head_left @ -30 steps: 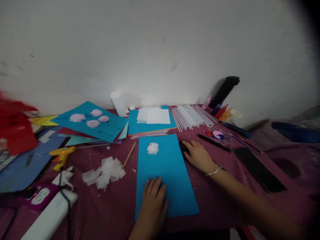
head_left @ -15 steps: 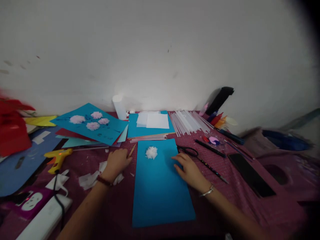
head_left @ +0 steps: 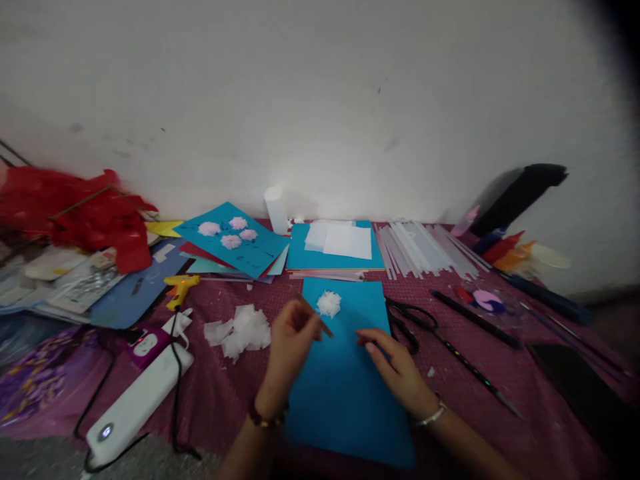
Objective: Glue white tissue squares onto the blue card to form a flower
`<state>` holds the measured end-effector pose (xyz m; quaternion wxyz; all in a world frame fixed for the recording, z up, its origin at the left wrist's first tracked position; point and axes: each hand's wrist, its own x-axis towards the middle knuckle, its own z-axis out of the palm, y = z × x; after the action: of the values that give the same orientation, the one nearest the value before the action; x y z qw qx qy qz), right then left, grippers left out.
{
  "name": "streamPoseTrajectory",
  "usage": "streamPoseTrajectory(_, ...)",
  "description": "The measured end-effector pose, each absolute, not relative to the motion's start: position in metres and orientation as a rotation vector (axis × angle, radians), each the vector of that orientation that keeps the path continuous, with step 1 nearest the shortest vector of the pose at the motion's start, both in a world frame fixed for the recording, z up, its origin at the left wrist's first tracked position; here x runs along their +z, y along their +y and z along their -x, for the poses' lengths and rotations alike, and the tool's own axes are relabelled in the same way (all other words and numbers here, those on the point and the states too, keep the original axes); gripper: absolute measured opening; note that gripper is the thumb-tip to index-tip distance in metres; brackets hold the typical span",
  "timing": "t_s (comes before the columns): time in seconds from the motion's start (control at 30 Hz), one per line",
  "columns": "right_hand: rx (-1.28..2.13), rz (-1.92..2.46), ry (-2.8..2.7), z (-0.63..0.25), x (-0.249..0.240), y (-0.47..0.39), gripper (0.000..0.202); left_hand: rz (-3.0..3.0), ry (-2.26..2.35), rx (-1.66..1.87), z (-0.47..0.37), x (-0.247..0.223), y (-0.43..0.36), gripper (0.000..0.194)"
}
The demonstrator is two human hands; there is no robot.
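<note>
My left hand [head_left: 295,343] pinches a thin brown wooden stick [head_left: 326,328], held at a slant over the left side of a blue sheet of paper [head_left: 350,393]. Just beyond the stick, a fluffy white paper flower [head_left: 329,304] sits near the sheet's far end. My right hand [head_left: 395,363] hovers at the sheet's right side, fingers loosely bent and apart, with nothing visible held. Black scissors [head_left: 407,320] lie right beside that hand. Left of my left hand is a heap of white tissue paper pieces [head_left: 245,331].
A blue sheet with pinkish flowers [head_left: 265,250] rests on papers at the back left. White squares [head_left: 350,241] and pale strips [head_left: 420,250] lie behind. On the left are a yellow glue gun [head_left: 180,289] and a white power bank [head_left: 140,407]; a black pen [head_left: 475,319] lies right.
My left hand has moved right with the stick, from the table onto the blue sheet's edge. My right hand stays at the sheet's right side. The head view has shifted left.
</note>
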<state>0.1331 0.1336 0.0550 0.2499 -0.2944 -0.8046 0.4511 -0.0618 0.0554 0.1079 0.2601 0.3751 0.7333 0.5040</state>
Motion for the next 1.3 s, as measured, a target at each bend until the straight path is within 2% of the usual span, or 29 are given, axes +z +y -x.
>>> streamPoseTrajectory(0.07, 1.427, 0.759, -2.139, -0.133, 0.065, 0.124, 0.035, -0.929, 1.607, 1.439, 0.029, 0.103, 0.05, 0.012)
streamPoseTrajectory(0.17, 1.642, 0.73, -2.16, -0.131, 0.075, 0.112, 0.037, -1.051, 1.586, 1.407, 0.011, 0.096, 0.041, 0.013)
streamPoseTrajectory(0.27, 1.797, 0.82, -2.142, -0.124, 0.074, 0.11, 0.036, -1.34, 1.747, 1.15, 0.038, 0.099, 0.026, 0.009)
streamPoseTrajectory(0.33, 1.875, 0.866, -2.057, -0.118, 0.07, 0.115, 0.036, -1.461, 2.008, 0.97, 0.075, 0.103, 0.014, 0.019)
streamPoseTrajectory(0.47, 1.943, 0.904, -1.923, -0.103, 0.059, 0.127, 0.039, -1.348, 2.604, 0.657, 0.155, 0.097, -0.001, 0.026)
streamPoseTrajectory(0.57, 1.975, 0.958, -1.861, -0.096, 0.05, 0.133, 0.039, -1.359, 2.602, 0.546, 0.191, 0.08, 0.004, 0.031)
streamPoseTrajectory(0.67, 1.994, 0.99, -1.832, -0.095, 0.043, 0.136, 0.038, -1.415, 2.384, 0.594, 0.207, 0.073, 0.01, 0.017)
streamPoseTrajectory(0.8, 2.003, 1.063, -1.819, -0.1, 0.041, 0.141, 0.037, -1.199, 2.254, 0.841, 0.224, 0.092, 0.0, 0.018)
streamPoseTrajectory(1.0, 2.015, 1.145, -1.886, -0.106, 0.044, 0.147, 0.037, -0.834, 2.407, 0.817, 0.242, 0.116, -0.028, 0.026)
streamPoseTrajectory(1.2, 2.021, 1.164, -1.9, -0.109, 0.043, 0.15, 0.036, -0.522, 2.298, 1.073, 0.231, 0.124, -0.031, 0.028)
streamPoseTrajectory(1.3, 2.025, 1.158, -1.901, -0.11, 0.04, 0.15, 0.035, -0.653, 2.42, 0.94, 0.235, 0.12, -0.026, 0.024)
